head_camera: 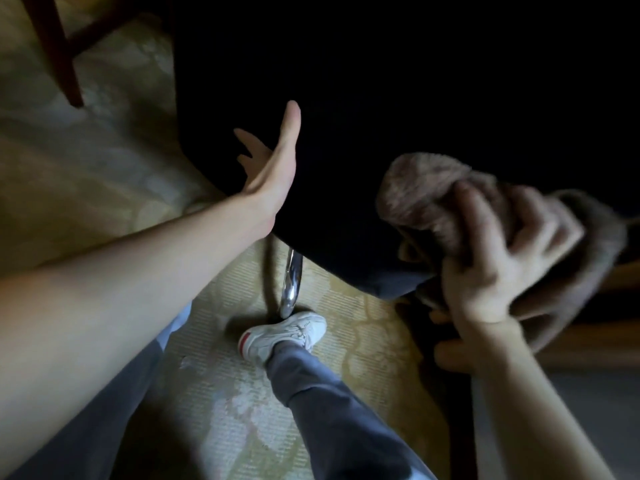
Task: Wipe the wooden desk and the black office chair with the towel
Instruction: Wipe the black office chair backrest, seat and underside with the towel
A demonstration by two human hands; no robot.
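Right hand [498, 268] grips a bunched brown towel [426, 195] against the black chair [381, 98]; left hand [273, 168], fingers straight, rests flat on it.

The black office chair [381, 98] blocks the whole upper centre and right; nothing passes through it. Its left edge is taken by the left hand [273, 168], laid flat with fingers straight. Its lower right corner is taken by the right hand [491, 271], which grips the towel [426, 188]. Open carpet [104, 161] lies left of the chair, bounded at the far end by a dark wooden leg [65, 53]. Beneath the seat a chrome base leg [292, 282] slants to the floor, ending just beside a white shoe [287, 334]. A trouser leg [329, 393] crosses the near floor.
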